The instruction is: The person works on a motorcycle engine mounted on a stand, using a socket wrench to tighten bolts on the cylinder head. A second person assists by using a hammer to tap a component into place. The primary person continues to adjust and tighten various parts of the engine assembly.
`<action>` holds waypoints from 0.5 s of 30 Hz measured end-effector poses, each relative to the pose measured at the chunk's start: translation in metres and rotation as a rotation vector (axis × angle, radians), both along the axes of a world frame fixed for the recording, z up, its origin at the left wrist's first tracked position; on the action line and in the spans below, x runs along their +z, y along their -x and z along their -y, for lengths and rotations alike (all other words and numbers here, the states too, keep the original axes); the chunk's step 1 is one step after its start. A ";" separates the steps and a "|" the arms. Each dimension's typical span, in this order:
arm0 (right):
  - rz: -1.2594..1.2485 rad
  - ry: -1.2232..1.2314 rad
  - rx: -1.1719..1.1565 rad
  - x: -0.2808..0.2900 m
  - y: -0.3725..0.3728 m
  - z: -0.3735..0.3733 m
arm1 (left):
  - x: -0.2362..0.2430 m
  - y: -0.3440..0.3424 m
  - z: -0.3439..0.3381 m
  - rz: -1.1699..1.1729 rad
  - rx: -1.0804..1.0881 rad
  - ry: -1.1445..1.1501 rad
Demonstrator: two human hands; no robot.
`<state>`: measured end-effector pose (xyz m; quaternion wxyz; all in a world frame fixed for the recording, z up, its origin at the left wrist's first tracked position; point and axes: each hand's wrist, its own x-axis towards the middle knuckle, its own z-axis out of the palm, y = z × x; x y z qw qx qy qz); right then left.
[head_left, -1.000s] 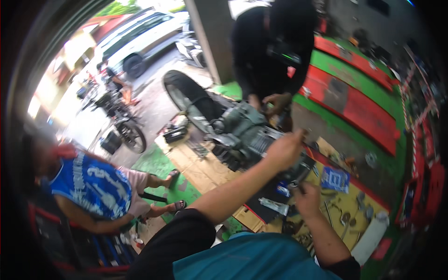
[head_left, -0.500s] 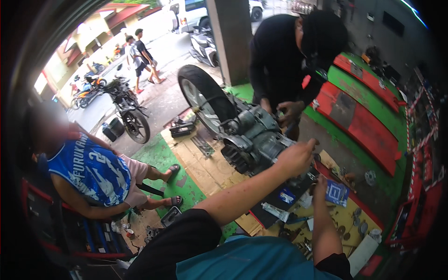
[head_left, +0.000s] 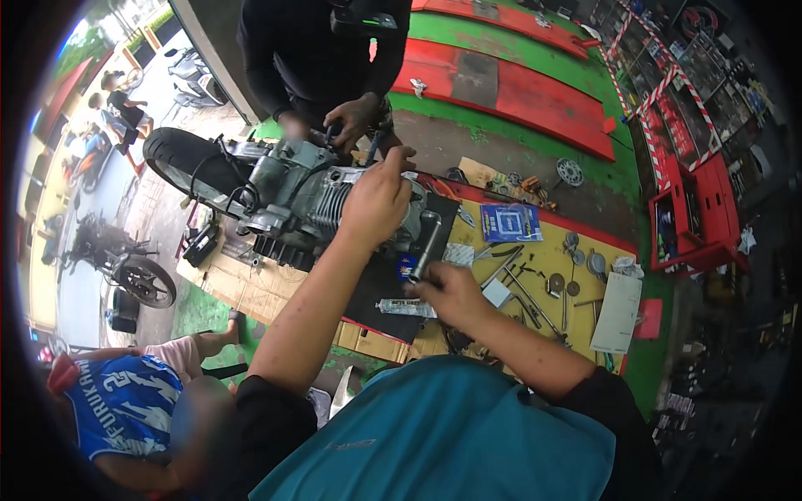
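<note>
Our right hand (head_left: 451, 294) grips a socket wrench (head_left: 426, 246), shaft angled up toward the engine (head_left: 322, 200); our left hand (head_left: 378, 199), nearer, rests closed on its cylinder.

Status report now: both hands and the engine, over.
Left hand resting on engine. Right hand holding socket wrench by its lower end. Co-worker's hand also at engine, far side.
</note>
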<state>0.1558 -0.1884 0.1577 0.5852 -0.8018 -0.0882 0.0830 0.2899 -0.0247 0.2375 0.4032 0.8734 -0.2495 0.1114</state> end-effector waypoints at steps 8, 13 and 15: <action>0.521 0.212 -0.285 0.067 -0.105 0.011 | -0.004 -0.002 -0.003 0.018 -0.030 0.010; 0.388 0.020 -0.380 0.042 -0.159 0.018 | 0.001 0.000 0.001 -0.015 -0.014 -0.025; 0.287 -0.106 -0.433 0.025 -0.174 0.017 | 0.001 0.000 0.002 -0.021 -0.013 -0.034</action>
